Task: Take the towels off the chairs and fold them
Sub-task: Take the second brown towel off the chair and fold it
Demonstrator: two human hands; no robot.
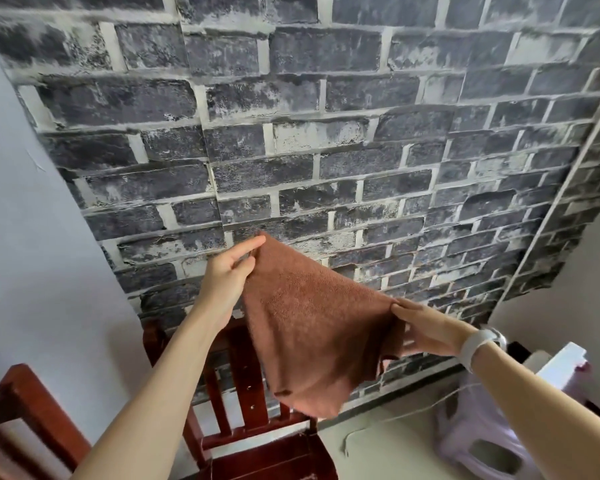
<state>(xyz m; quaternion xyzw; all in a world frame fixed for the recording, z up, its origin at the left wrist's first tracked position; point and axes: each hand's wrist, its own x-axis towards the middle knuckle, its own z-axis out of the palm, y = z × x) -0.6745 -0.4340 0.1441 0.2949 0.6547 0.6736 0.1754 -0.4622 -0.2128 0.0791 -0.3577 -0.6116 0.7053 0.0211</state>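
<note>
Brown towel [312, 327] hung in the air clear of the red wooden chair [243, 393], which stood below the grips. Left hand [227, 271] pinched the upper corner; right hand [426, 329] pinched the lower-right corner. I read the held edge as slanting down from left grip to right, the slack drooping below both. No writing was readable.

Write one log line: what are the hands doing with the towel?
left hand: pinches towel corner | right hand: pinches other corner | brown towel: held up, hanging above red chair
</note>
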